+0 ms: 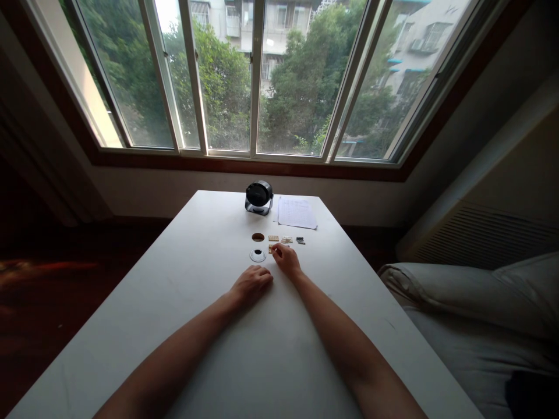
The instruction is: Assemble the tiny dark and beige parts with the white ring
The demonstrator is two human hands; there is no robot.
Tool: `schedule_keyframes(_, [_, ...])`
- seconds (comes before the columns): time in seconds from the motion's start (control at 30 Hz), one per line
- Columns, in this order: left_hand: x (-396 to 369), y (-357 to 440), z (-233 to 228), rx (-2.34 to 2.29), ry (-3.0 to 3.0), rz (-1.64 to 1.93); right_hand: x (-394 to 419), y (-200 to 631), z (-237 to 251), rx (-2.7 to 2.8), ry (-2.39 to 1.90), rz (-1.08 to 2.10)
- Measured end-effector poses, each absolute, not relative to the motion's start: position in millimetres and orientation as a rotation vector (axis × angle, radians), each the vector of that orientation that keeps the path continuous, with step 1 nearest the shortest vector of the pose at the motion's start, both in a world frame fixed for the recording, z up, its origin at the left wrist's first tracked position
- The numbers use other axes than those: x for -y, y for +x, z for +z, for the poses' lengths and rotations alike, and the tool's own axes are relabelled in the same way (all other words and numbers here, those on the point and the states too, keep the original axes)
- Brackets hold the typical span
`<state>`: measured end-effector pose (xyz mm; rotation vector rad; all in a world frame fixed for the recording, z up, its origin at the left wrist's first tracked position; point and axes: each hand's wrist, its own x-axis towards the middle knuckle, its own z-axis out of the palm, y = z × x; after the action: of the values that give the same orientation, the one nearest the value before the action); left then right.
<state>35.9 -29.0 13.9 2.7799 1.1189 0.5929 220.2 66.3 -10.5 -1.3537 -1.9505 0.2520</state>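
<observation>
My left hand (253, 281) rests on the white table (244, 337), fingers curled under and close together; no object shows in it. Ahead and to its right, my right hand (286, 260) has its thumb and fingertips pinched together over small tan pieces (270, 249). What the pinch holds, if anything, is too small to make out. Left of these fingertips lies a round white ring-like piece (252, 256) with a dark centre. A brown disc (258, 237) sits just beyond it. Several small tan pieces (273, 238) form a neat block beside the disc.
Pale small pieces (287, 239) and dark small pieces (300, 240) lie farther right. A black round device on a stand (258, 196) is at the table's far end, next to printed paper sheets (297, 213). Windows stand beyond; a cushioned seat (471, 291) is at the right.
</observation>
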Motion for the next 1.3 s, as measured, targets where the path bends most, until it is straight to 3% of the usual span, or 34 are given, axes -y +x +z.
schedule_keyframes(0.9, [21, 24, 8, -1.455, 2.778, 0.507, -59, 215, -4, 1.994, -1.303, 0.299])
schedule_keyframes(1.3, [30, 29, 22, -1.307, 2.797, 0.561, -58, 216, -1, 2.021, -1.300, 0.308])
